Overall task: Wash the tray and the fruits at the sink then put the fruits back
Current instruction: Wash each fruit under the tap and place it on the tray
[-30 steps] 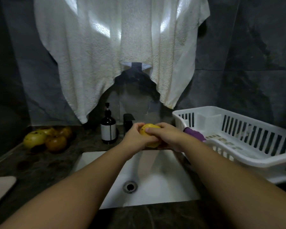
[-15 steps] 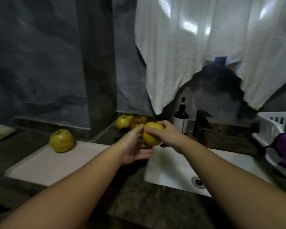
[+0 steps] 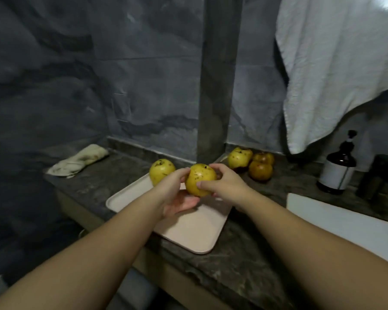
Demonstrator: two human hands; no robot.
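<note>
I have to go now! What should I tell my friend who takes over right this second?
Both hands: left hand and right hand grip one yellow fruit above the pink tray.
Done: one fruit on the tray.
Left: set this one down. Three fruits on the counter wait near the wall; whether they are washed, I cannot tell. The sink is to the right.

Dark mottled stone tabletop runs along grey wall and turns corner; pale pink tray lies flat on it near front edge; one yellow fruit sits on tray's far end; three more fruits clustered on tabletop by wall corner, touching one another; folded stained cloth lies at far left; dark pump bottle stands at right, just beyond white sink set into tabletop.
</note>
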